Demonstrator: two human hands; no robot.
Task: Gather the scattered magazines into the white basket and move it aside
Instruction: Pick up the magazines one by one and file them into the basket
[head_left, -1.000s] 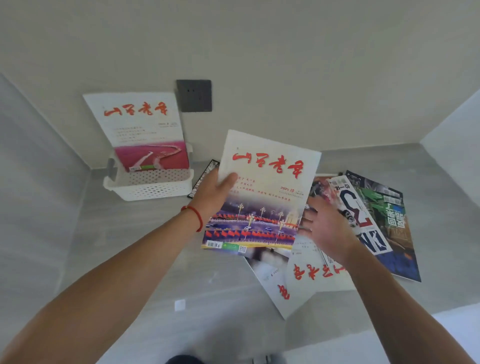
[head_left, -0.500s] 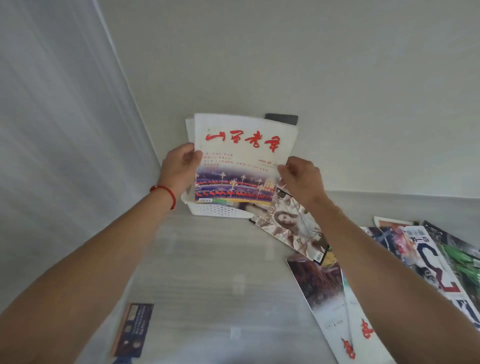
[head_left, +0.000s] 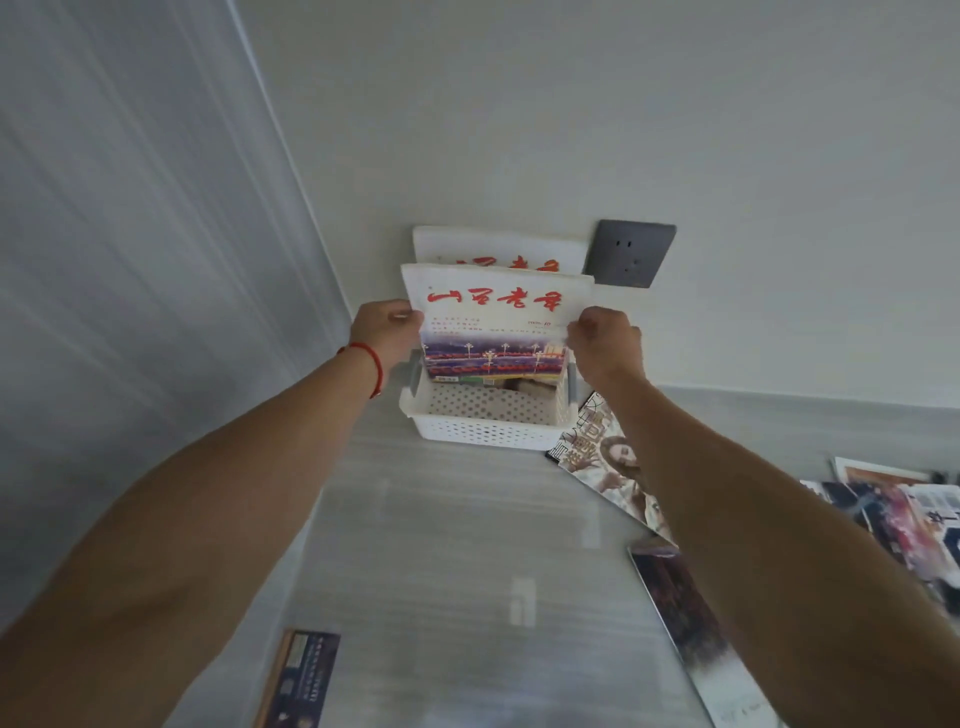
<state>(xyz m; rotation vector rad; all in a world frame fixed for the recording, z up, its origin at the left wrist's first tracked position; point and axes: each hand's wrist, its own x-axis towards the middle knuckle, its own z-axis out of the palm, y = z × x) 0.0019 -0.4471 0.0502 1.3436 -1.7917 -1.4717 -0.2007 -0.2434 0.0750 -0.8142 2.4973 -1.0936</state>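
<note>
A white perforated basket (head_left: 483, 428) stands against the back wall. I hold a white magazine with red title letters (head_left: 496, 322) upright, its lower edge inside the basket. My left hand (head_left: 384, 338) grips its left edge and my right hand (head_left: 605, 345) grips its right edge. Behind it a second, similar magazine (head_left: 493, 249) leans on the wall in the basket. Loose magazines lie on the grey surface: one with a figure on the cover (head_left: 610, 467), a dark one (head_left: 691, 623), and several more at the right edge (head_left: 893, 514).
A grey wall socket (head_left: 631, 252) sits just right of the basket. A grey side wall (head_left: 130, 312) closes in the left. A small dark booklet (head_left: 301, 680) lies at the near left of the surface.
Both hands have carried the red-titled magazine from in front of the basket down into it. The magazine now stands lower, in front of the one leaning on the wall.
</note>
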